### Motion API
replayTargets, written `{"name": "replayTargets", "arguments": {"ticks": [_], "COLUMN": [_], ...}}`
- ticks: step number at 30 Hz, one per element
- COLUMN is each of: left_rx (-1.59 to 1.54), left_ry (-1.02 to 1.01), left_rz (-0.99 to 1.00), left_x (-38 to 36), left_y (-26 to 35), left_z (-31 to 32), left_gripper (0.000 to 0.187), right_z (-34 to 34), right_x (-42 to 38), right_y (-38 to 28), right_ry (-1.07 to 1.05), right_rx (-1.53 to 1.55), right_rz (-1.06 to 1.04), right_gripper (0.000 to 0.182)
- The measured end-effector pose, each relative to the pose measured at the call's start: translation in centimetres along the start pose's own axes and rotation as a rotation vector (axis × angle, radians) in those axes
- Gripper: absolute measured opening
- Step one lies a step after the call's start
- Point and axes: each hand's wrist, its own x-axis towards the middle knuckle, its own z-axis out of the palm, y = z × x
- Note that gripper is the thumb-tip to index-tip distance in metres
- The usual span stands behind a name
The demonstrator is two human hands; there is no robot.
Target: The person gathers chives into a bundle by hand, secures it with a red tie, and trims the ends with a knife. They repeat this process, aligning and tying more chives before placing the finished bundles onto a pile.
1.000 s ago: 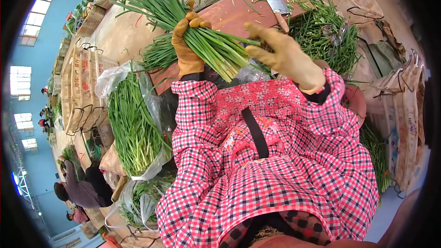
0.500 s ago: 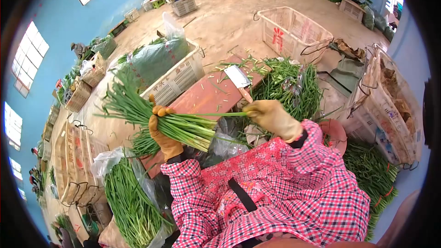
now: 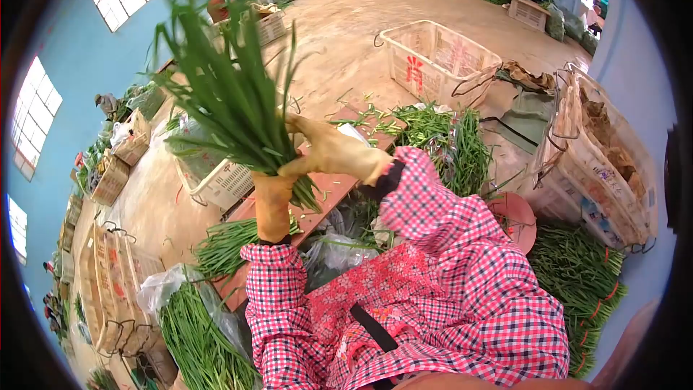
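A bunch of garlic chives (image 3: pixel 242 94) stands upright in front of me, leaves pointing up and stem ends down. My left hand (image 3: pixel 274 198), in a yellow-orange glove, is closed around its lower part; the leaves hide most of the fingers. From the right, my right hand (image 3: pixel 325 148), in a paler glove, grips the same bunch just above the left. Behind the right hand, part of the cleaver's blade (image 3: pixel 352 132) shows on the reddish board (image 3: pixel 333 186); its handle is hidden.
Cut stem pieces and a heap of greens (image 3: pixel 440 130) lie at the board's far right. More chives (image 3: pixel 202 332) rest in plastic at lower left. An open crate (image 3: pixel 440 65) stands ahead, stacked crates (image 3: pixel 606 152) at right. Several people sit along the far walls.
The bunch has swung from lying sideways to upright. My right hand has come left from beside the cleaver, where it held a single stalk, onto the bunch. The view has shifted slightly.
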Motion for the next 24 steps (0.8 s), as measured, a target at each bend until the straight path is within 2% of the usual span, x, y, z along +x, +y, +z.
{"name": "replayTargets", "arguments": {"ticks": [1,3,4,7,8,9,11,12,15,16,18,21,22,24], "left_rx": [0.074,0.11,0.12,0.517,0.53,0.542,0.647,0.47,0.214,0.137,0.01,-0.182,-0.264,-0.035], "left_ry": [-0.048,-0.118,-0.156,-0.232,-0.266,-0.3,-0.21,-0.161,-0.131,-0.113,-0.051,0.21,0.239,0.328], "left_rz": [0.044,-0.041,-0.087,0.077,0.076,0.075,0.253,0.185,0.138,0.121,0.045,-0.15,-0.192,-0.108], "left_x": [0.7,1.6,1.8,2.0,1.9,1.8,2.1,1.9,2.0,2.0,0.7,-2.5,-3.3,-4.7], "left_y": [-0.7,-1.7,-2.5,-10.9,-11.8,-12.8,-15.2,-14.2,-11.5,-10.7,-10.1,-4.5,-4.3,-2.8], "left_z": [0.2,0.5,0.9,-0.8,-0.8,-0.8,-0.8,-0.3,1.4,1.6,0.3,1.6,0.2,-1.7], "left_gripper": [0.031,0.032,0.033,0.038,0.041,0.043,0.045,0.046,0.047,0.047,0.047,0.042,0.04,0.041], "right_z": [0.6,1.7,2.6,4.8,6.2,6.8,7.8,7.6,8.5,8.6,3.9,0.8,-0.1,-0.5], "right_x": [1.3,3.2,3.6,2.1,1.4,1.4,1.3,1.9,4.1,4.8,5.4,5.1,4.4,1.7], "right_y": [0.6,3.2,5.0,8.9,10.7,11.7,13.6,13.5,12.0,10.9,2.4,-1.3,-2.0,-2.7], "right_ry": [0.015,0.05,0.106,0.225,0.384,0.364,0.314,0.24,0.248,0.294,0.219,0.288,0.337,0.352], "right_rx": [0.134,0.401,0.51,0.64,0.663,0.629,0.561,0.485,0.522,0.184,0.14,0.171,0.18,0.132], "right_rz": [-0.01,-0.02,0.027,0.2,0.081,0.177,0.366,0.358,0.343,0.345,0.139,-0.134,-0.203,-0.297], "right_gripper": [0.071,0.067,0.072,0.071,0.067,0.066,0.063,0.06,0.055,0.053,0.045,0.041,0.04,0.038]}}
